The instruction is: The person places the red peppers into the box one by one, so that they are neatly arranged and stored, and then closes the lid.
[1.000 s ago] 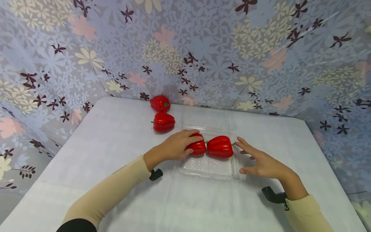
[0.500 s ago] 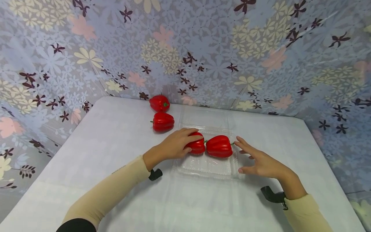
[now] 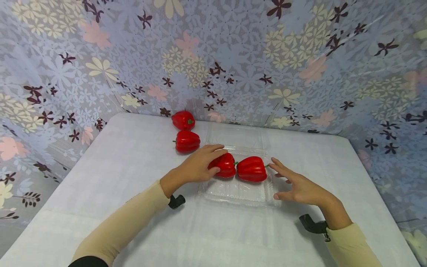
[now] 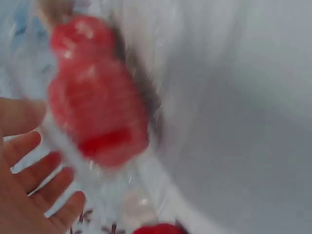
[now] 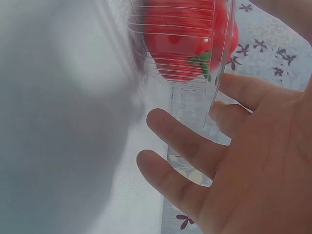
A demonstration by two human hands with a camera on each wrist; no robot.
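Two red bell peppers lie end to end in a clear plastic clamshell box [image 3: 233, 193], the left pepper [image 3: 227, 166] beside the right pepper [image 3: 251, 169]. My left hand [image 3: 195, 165] is at the left pepper, its fingers reaching over it in the head view. In the blurred left wrist view, the left fingers [image 4: 46, 173] look extended and apart from the red pepper [image 4: 105, 107]. Spread fingers and thumb mark my right hand [image 3: 301, 189], by the box's right side. From the right wrist, a green-stemmed pepper [image 5: 178, 34] shows through the ribbed wall; nothing is held there.
Two more red bell peppers stand behind and left of the box: a nearer pepper [image 3: 187, 141] and a farther pepper [image 3: 183, 121] close to the flowered backdrop [image 3: 240, 66]. The box's clear lid [image 3: 235, 135] lies folded back on the white tabletop [image 3: 140, 141].
My left hand has loosened and slid slightly left, uncovering more of the left pepper. The right hand and the other peppers keep their places.
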